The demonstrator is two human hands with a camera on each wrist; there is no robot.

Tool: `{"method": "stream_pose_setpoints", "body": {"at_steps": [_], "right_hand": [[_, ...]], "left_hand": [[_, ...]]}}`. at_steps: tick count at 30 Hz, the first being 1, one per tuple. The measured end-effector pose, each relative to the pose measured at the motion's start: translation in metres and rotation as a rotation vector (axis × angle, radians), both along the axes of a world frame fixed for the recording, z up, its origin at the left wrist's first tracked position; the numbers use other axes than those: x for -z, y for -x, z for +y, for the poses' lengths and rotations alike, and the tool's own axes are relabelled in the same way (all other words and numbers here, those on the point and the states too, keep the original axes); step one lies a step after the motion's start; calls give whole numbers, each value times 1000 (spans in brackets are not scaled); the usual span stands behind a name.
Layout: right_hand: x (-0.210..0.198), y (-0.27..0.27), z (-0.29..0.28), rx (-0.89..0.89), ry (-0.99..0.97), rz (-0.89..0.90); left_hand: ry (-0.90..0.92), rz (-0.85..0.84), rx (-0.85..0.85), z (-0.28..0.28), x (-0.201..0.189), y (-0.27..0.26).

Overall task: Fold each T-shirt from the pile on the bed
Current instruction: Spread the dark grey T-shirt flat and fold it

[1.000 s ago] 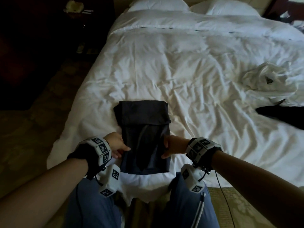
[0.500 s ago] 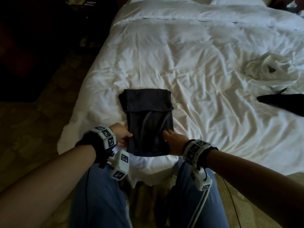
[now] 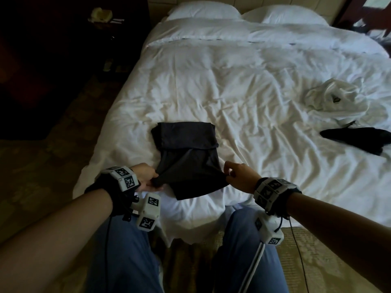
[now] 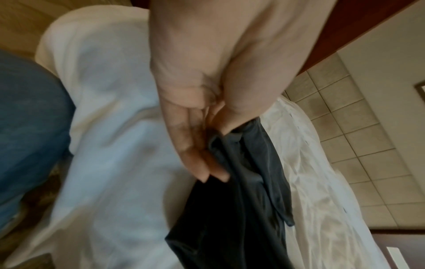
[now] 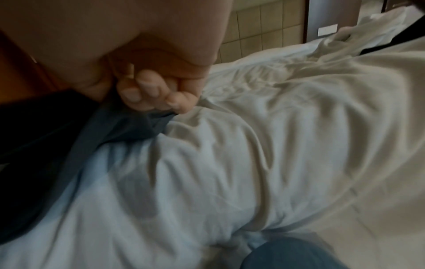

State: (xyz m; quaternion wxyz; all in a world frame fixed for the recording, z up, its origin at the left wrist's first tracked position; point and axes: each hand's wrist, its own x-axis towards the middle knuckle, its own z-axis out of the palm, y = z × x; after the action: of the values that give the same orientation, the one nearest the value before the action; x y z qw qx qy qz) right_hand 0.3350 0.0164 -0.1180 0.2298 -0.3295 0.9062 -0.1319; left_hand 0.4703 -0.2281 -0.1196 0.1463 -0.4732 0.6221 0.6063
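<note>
While the dark T-shirt (image 3: 188, 157) lies partly folded near the foot of the bed (image 3: 243, 85), both hands grip its side edges. Its far end is already turned over into a flat band, and the near part is drawn up slightly off the white duvet (image 3: 211, 208) between the two grips. The left hand (image 3: 146, 176) pinches the shirt's left edge between thumb and fingers; in the left wrist view the fingers (image 4: 202, 163) lie fairly straight along the cloth with the thumb pressed against it from the other side. The right hand (image 3: 241, 176) pinches the right edge, and the right wrist view shows its fingers (image 5: 149, 94) curled tight over a bunch of dark fabric (image 5: 128, 123). Each wrist carries a band of black-and-white marker blocks, with a camera block hanging below.

Well apart on the right side of the bed lie a crumpled white garment (image 3: 332, 96) and, just nearer the foot, a black garment (image 3: 359, 138); whether these are T-shirts is hard to say from here. Two white pillows (image 3: 243, 11) sit at the head of the bed. Blue trouser legs (image 3: 118, 261) press against the foot of the bed, and a patterned carpet (image 3: 328, 261) shows beside them.
</note>
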Motion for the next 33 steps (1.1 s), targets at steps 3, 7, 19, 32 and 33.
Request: {"method": "stream_pose_setpoints", "body": {"at_steps": [3,7,19,32,33], "right_hand": [[-3,-1,9,29,-18,-26],[-7,-10,15,-47,-17,-24],[-8,-11,21,-41,13,-7],[-1,-13,10,-194,-410,-43],[2,-12,8,-195,-432,-65]], "left_hand": [[-67,1,67,9,-3,-1],[-100,13,108,13,-5,-4],[-201,5,76,52,5,5],[39,-135,177,10,30,-12],[68,-144,207,10,31,-11]]}}
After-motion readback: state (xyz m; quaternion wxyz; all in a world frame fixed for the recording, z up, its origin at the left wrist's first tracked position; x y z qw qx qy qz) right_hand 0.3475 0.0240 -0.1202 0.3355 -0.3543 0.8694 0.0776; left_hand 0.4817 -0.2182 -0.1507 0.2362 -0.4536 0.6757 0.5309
